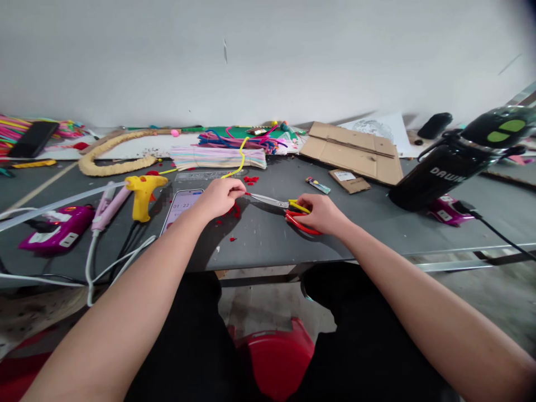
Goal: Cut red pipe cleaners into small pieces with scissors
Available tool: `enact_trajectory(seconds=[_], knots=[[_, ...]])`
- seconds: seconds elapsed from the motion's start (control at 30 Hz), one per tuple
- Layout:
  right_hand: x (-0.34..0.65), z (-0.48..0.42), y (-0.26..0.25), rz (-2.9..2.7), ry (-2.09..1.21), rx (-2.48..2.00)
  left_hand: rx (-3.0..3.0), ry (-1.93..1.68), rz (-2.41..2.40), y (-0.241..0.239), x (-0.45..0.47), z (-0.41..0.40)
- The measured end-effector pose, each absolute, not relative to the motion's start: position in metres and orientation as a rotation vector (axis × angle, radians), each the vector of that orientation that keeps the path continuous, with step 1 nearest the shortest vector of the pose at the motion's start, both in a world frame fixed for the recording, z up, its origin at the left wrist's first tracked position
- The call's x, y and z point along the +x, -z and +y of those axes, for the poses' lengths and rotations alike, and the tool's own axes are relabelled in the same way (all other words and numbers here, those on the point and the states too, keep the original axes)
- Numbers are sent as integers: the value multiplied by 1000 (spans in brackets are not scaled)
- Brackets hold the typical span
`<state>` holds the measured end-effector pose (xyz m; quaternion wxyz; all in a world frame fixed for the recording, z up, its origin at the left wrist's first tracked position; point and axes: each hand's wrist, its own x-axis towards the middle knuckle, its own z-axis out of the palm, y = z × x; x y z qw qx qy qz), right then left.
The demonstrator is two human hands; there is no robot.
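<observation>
My left hand is closed in a pinch over the table, with a short red pipe cleaner piece showing at the fingertips. The tips of the scissors reach this piece; whether they cut into it is too small to tell. My right hand grips the scissors by their red and yellow handles, with the blades pointing left. Small red clippings lie just beyond the blades, and others are scattered below my left hand. Behind that hand a bent yellow pipe cleaner rises; its lower end is hidden.
A phone lies partly under my left forearm. Left of it are a yellow glue gun, cords and a purple power strip. Pipe cleaner bundles and cardboard lie at the back. A black bottle stands right.
</observation>
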<state>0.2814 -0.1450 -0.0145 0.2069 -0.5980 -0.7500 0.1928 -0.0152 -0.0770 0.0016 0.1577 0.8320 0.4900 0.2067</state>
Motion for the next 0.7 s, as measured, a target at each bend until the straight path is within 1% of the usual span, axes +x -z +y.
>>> enact_trajectory(seconds=[0.7], knots=[[282,-146,14,-2092,-534,-1661,2382,-588,1415,1,-15,-74]])
